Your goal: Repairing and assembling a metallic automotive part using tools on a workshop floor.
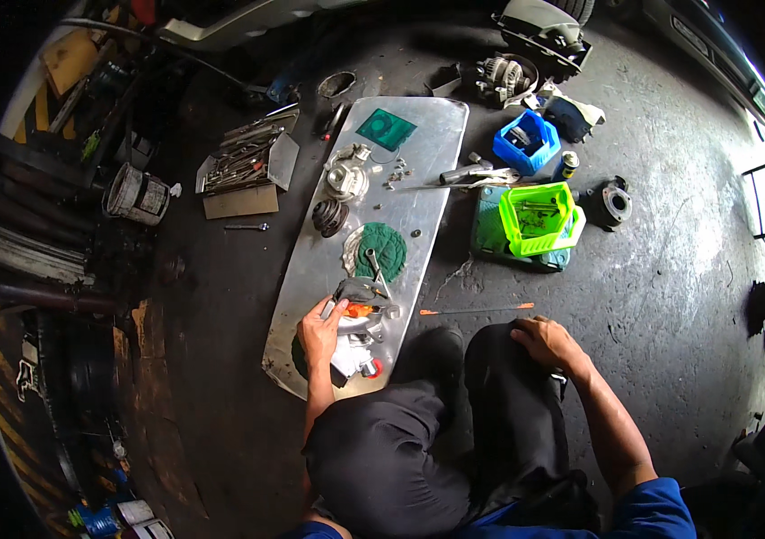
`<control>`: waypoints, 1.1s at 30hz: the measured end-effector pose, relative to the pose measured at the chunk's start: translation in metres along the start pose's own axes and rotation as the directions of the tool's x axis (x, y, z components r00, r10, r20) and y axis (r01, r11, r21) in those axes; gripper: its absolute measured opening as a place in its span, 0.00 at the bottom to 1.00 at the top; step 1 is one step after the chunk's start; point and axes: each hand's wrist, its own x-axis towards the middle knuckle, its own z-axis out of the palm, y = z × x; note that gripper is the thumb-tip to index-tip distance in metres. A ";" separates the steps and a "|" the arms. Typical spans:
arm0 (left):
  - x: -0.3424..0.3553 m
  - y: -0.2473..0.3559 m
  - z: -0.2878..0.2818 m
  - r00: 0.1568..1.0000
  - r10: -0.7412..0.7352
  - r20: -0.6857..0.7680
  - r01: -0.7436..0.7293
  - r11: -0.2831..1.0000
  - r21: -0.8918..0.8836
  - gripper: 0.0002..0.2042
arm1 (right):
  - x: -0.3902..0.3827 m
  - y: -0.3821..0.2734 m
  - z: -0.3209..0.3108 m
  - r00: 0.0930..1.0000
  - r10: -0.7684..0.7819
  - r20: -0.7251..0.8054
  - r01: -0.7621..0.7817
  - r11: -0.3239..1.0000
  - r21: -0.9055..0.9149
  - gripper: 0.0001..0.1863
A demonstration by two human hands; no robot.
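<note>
My left hand [318, 334] is closed at the near end of a metal board [436, 148], thumb and fingers pinched beside a dark rag-like piece [357, 292] and an orange item [359, 311]. What exactly it grips is hard to make out. Silvery metal parts [360, 340] lie just right of these fingers. Beyond them, a wrench-like tool [377, 268] rests across a round green cloth pad [382, 251]. My right hand [546, 343] lies on my right knee, holding nothing, its fingers loosely bent.
Farther up the board are a cast metal housing [346, 177], a dark pulley [330, 217] and a green sheet [386, 130]. A tool tray [247, 162] stands left. Rightward are a lime bin [539, 220], a blue bin [526, 142] and an orange-ended saw blade [477, 311] on the floor.
</note>
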 end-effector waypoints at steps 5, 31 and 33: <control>0.007 0.008 0.020 0.996 0.080 0.035 -0.082 0.995 0.058 0.24 | -0.017 -0.015 0.027 0.997 -0.022 -0.079 -0.003 0.954 -0.300 0.25; 0.066 0.005 0.007 0.988 0.144 0.046 -0.148 0.983 0.106 0.29 | -0.129 0.017 0.003 0.942 0.200 -0.270 -0.241 0.962 -0.128 0.17; 0.067 -0.008 -0.006 0.990 0.143 0.018 -0.143 0.990 0.000 0.22 | -0.118 0.013 0.007 0.953 0.180 -0.242 -0.214 0.969 -0.121 0.17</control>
